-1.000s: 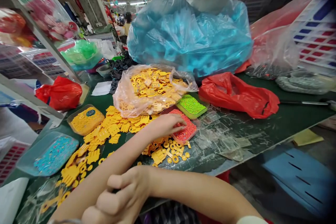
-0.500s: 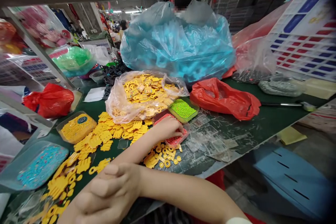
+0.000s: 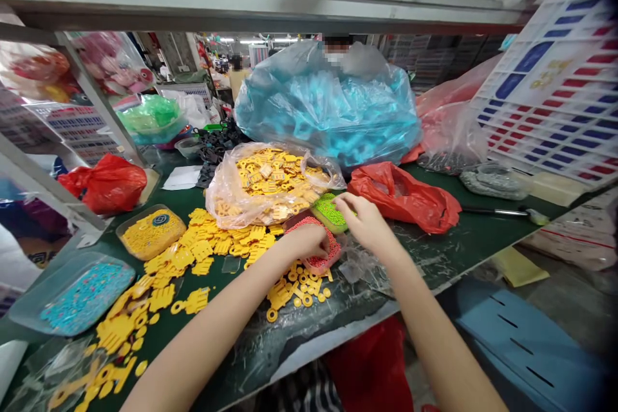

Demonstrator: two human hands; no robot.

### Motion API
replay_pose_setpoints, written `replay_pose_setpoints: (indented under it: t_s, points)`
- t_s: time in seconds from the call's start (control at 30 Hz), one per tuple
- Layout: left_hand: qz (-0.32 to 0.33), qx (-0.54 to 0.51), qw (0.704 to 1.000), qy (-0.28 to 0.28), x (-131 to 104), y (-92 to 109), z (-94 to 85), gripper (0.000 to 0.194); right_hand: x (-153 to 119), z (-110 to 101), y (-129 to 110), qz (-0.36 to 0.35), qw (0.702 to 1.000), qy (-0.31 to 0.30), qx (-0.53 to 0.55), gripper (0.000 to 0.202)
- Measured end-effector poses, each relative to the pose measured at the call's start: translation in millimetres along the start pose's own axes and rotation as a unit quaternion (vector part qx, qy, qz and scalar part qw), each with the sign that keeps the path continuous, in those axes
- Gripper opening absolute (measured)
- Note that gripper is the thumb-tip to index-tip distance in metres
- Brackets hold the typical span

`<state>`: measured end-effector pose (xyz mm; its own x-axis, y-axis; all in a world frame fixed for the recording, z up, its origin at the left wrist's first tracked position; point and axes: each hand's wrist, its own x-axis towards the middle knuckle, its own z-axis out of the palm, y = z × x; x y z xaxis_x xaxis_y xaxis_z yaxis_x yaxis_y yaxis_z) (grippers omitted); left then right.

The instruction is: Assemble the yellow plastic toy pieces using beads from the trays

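My left hand (image 3: 309, 239) reaches into a tray of red beads (image 3: 333, 250), its fingers bent down among the beads; what they hold is hidden. Over the green beads (image 3: 327, 211) in the neighbouring tray, my right hand (image 3: 357, 215) has its fingers curled down at the right side, and their tips are too small to read. Behind the trays lies a clear bag of yellow plastic pieces (image 3: 270, 174). More loose yellow pieces (image 3: 203, 241) spread to the left, and small yellow rings (image 3: 302, 290) lie just in front of the red tray.
A red plastic bag (image 3: 405, 196) lies to the right, a large bag of blue items (image 3: 333, 103) behind. Tubs of yellow beads (image 3: 149, 235) and blue beads (image 3: 87, 296) stand left. Overhead runs a metal shelf beam (image 3: 270, 3); a white crate (image 3: 555, 90) leans at right.
My right hand has moved from the lower left, over my left forearm, to the green beads. My left hand stays at the red beads. The view has tilted up slightly.
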<state>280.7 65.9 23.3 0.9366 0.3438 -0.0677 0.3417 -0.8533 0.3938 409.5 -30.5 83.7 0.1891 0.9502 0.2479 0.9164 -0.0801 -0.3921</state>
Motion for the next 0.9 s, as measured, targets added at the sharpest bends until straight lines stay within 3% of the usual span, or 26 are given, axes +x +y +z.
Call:
replay_pose_setpoints:
  t_s: [0.07,0.17,0.43,0.67,0.77,0.9]
  points:
    - [-0.006,0.013,1.000,-0.018,-0.9,2.5,-3.2,0.017,19.1,-1.6,26.9,0.037,0.998,-0.043,-0.033,0.033]
    - [-0.017,0.025,1.000,0.006,-5.7,7.2,-9.9,0.013,42.5,5.4,45.5,0.053,0.990,-0.101,-0.087,0.025]
    - [-0.034,0.025,0.995,0.090,-34.1,12.1,-24.3,0.014,76.2,32.6,37.0,0.064,0.942,-0.232,-0.233,0.035]
    - [-0.054,0.045,0.988,0.137,-55.2,6.7,-25.4,0.020,79.8,45.5,39.5,0.065,0.917,-0.256,-0.297,0.035]
    - [-0.061,0.041,0.983,0.169,-81.1,-0.8,-37.6,0.022,76.8,46.4,43.5,0.060,0.918,-0.246,-0.304,0.034]
    - [-0.076,-0.005,0.959,0.274,-148.3,-17.5,-49.8,0.026,70.7,45.3,47.9,0.038,0.932,-0.212,-0.292,0.015]
